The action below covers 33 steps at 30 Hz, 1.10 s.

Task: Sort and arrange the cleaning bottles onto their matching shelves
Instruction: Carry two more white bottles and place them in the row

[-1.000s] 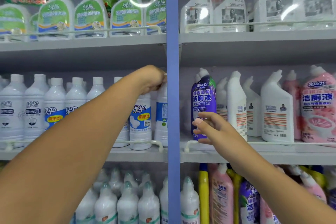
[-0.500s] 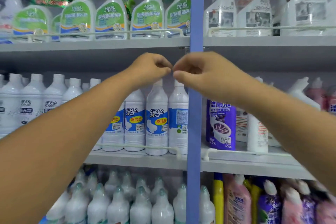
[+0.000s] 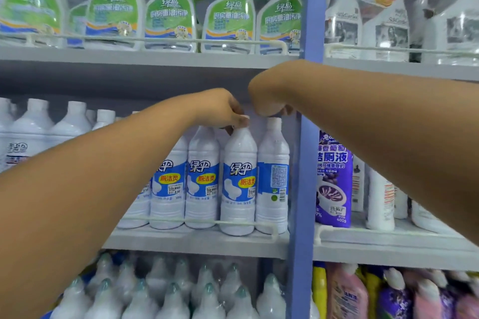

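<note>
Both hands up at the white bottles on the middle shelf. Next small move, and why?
Probably twist the rightmost white plastic bottle so its front faces out: it shows its barcode side, while the white blue-labelled bottle next to it, whose cap the left hand pinches, shows its front label. The right hand is curled just above that cap; its grip is hidden.

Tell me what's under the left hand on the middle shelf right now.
The left hand grips the top of a white blue-label bottle standing behind the shelf rail. The hand covers its cap, so that cannot be seen.
</note>
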{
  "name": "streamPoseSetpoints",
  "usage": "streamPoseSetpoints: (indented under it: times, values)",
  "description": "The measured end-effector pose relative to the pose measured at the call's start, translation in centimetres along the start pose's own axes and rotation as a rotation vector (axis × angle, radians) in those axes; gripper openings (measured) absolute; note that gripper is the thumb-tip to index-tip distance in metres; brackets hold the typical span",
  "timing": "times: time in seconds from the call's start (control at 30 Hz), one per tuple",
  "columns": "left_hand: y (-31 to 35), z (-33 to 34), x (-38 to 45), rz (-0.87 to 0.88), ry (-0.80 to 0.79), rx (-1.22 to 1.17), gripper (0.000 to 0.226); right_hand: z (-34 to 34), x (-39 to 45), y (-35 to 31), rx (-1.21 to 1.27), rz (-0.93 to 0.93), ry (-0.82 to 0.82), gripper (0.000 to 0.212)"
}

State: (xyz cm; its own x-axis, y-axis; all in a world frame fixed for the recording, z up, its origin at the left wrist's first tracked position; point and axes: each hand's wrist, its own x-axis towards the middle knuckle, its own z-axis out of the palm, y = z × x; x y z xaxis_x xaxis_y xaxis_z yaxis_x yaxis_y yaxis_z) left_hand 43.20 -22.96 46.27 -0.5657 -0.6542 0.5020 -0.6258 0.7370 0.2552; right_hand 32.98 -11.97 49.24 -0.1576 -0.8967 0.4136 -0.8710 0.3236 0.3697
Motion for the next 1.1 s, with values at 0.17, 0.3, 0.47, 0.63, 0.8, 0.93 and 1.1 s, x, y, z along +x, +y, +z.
streamPoseSetpoints:
  times: [0.17,0.3,0.47,0.63,0.8,0.93,1.1]
  values:
    - [0.2,-0.2,0.2,-0.068,0.002,-0.010,0.027,0.4,1.6,-0.2,0.225,0.005,-0.207,0.037]
    - [0.7,-0.5,0.5,-0.075,-0.031,0.101,0.025,0.4,0.7,0.4,0.375,0.006,-0.099,0.029]
    - [0.7,-1.0,1.1,-0.002,-0.081,0.195,0.024,1.6,1.4,-0.9,0.380,0.112,-0.137,0.022]
    - [-1.3,-1.2,2.4,0.054,-0.096,0.176,0.028,2.5,5.2,-0.2,0.413,0.287,-0.272,0.023]
    - [-2.1,-0.9,3.1,0.117,-0.086,0.168,0.032,2.8,5.9,0.1,0.475,0.254,-0.223,0.016]
    - [-2.3,-1.0,2.9,0.121,-0.082,0.170,0.033,2.5,5.9,0.4,0.501,0.224,-0.264,0.034]
    - [-2.9,-0.7,2.5,0.138,-0.104,0.082,0.030,2.3,6.1,0.4,0.487,0.221,-0.302,0.027]
